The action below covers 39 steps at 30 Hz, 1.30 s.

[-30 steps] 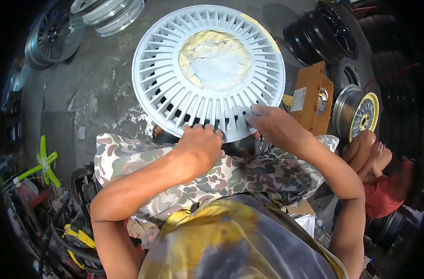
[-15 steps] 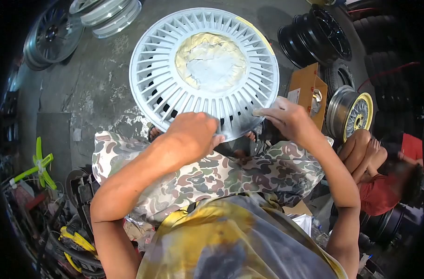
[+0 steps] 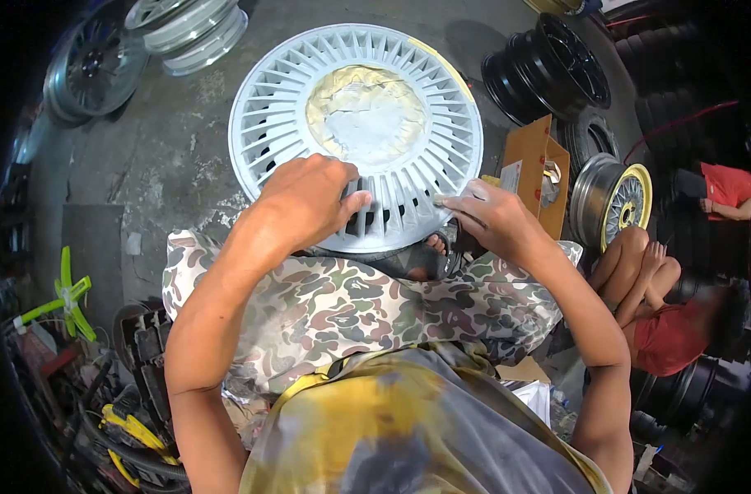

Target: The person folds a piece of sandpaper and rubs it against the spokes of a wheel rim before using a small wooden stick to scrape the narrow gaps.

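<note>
A pale grey multi-spoke wheel lies face up in front of my knees, its centre covered with crinkled masking paper. My left hand is bent over the near-left spokes, fingers curled onto the wheel and thumb at a slot; its fingertips are partly hidden. At the near-right rim, my right hand pinches a small tan piece that looks like folded sandpaper, against the outer spoke ends. Pale dust coats the right fingers. A strip of yellow tape runs along the far-right rim.
Black wheels stand at the right, beyond an open cardboard box and a yellow-rimmed wheel. Silver wheels stand at upper left. A person in red sits at right. A green star-shaped stand is at left.
My left hand has moved up and left from the near rim onto the spokes. My right hand has shifted slightly left with the tan piece. The wheel appears slightly lower and farther left.
</note>
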{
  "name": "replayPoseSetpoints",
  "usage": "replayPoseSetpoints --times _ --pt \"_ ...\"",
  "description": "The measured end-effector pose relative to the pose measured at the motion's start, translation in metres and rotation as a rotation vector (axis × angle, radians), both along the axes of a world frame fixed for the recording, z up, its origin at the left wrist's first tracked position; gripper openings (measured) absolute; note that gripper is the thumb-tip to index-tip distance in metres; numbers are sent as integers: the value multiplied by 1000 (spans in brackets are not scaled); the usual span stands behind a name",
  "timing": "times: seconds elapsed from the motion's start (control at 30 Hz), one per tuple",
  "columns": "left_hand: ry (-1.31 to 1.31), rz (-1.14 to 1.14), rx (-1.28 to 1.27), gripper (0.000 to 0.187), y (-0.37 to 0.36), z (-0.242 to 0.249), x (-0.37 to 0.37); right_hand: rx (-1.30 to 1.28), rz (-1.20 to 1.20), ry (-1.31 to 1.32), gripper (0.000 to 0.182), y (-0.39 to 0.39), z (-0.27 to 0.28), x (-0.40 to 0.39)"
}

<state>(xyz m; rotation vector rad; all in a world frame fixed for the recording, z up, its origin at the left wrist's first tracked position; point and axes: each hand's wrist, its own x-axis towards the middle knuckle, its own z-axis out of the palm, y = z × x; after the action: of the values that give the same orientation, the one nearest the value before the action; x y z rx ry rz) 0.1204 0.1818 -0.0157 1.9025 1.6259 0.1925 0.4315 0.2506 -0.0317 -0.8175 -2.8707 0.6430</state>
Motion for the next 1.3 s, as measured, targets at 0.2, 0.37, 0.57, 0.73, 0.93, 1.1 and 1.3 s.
replayPoseSetpoints --times 0.2,0.37,0.57,0.73,0.93,1.1,1.3 --pt "-10 18 1 38 2 3 -8 -18 -50 -54 33 -3 -16 6" --pt "5 56 45 39 3 0 -9 90 25 -84 27 1 -27 -8" --pt "36 54 75 38 1 3 -14 -7 13 -250 25 2 -15 -17" --pt "78 49 55 37 4 -1 -13 133 52 -305 22 16 -32 -26" --pt "68 71 48 37 3 5 -18 -527 -346 42 17 34 20 -3" --pt "85 69 53 37 7 4 -18 -208 -328 4 16 21 30 5" --pt "74 81 65 38 12 -3 -20 78 -26 -56 22 21 -39 -3"
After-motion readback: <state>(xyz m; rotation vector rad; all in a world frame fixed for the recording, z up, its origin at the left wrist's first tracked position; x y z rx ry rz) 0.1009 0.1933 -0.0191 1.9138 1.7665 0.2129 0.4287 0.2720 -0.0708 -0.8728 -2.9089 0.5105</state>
